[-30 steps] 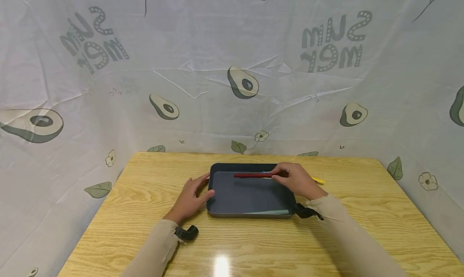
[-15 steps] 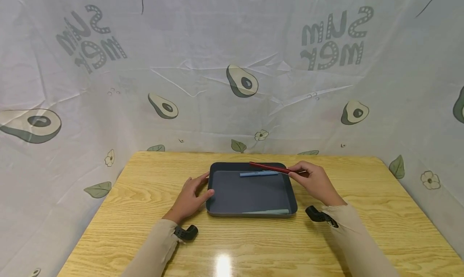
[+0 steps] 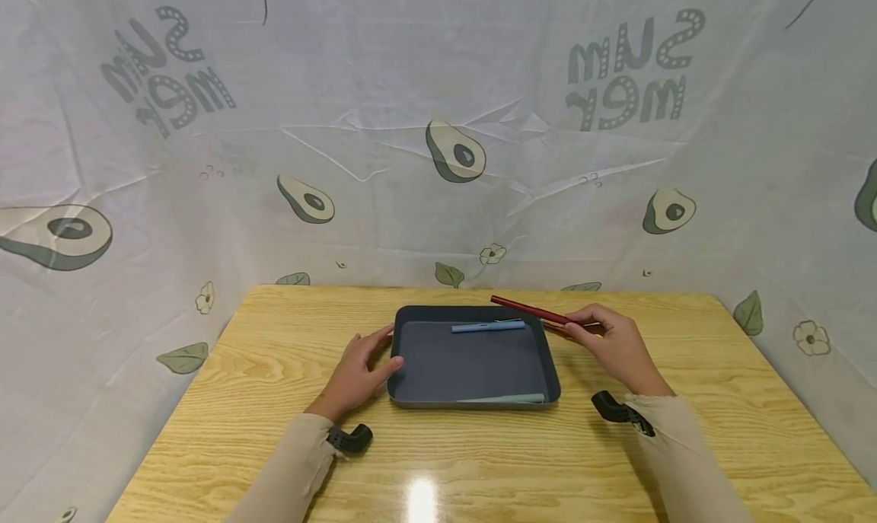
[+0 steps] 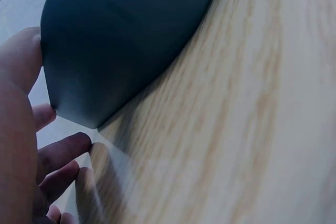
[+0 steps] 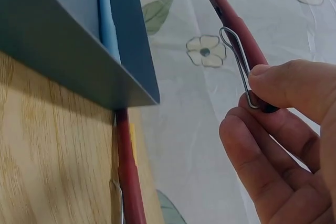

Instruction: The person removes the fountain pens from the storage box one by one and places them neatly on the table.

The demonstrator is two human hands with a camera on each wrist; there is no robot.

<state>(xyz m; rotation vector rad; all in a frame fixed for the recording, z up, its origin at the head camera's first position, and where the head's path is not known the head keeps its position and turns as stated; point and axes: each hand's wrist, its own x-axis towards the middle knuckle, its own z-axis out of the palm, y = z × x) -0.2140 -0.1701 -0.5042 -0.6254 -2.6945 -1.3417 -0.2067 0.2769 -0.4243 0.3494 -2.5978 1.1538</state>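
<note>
A dark grey tray [image 3: 473, 363] stands mid-table. Along its left side lies my left hand [image 3: 359, 372], thumb over the rim, fingers loosely extended by the outer wall. The left wrist view shows those fingers [image 4: 65, 153] near the tray's lower corner. Right of the tray, my right hand [image 3: 612, 344] pinches a dark red pen [image 3: 527, 308] with a wire clip [image 5: 239, 56], raised and slanting up leftward. A second red pen [image 5: 128, 166] lies on the table beside the tray, partly hidden by the hand. Inside the tray are a blue pen [image 3: 488, 326] and a pale green pen [image 3: 503, 398].
A yellow strip [image 5: 133, 142] shows behind the lying red pen in the right wrist view. The wooden table [image 3: 438, 462] ends at a printed cloth backdrop [image 3: 384, 127] at the back and sides.
My right hand has moved right with the red pen, from over the tray to beyond its right side. The blue pen has come into full view. My left hand has stayed at the tray.
</note>
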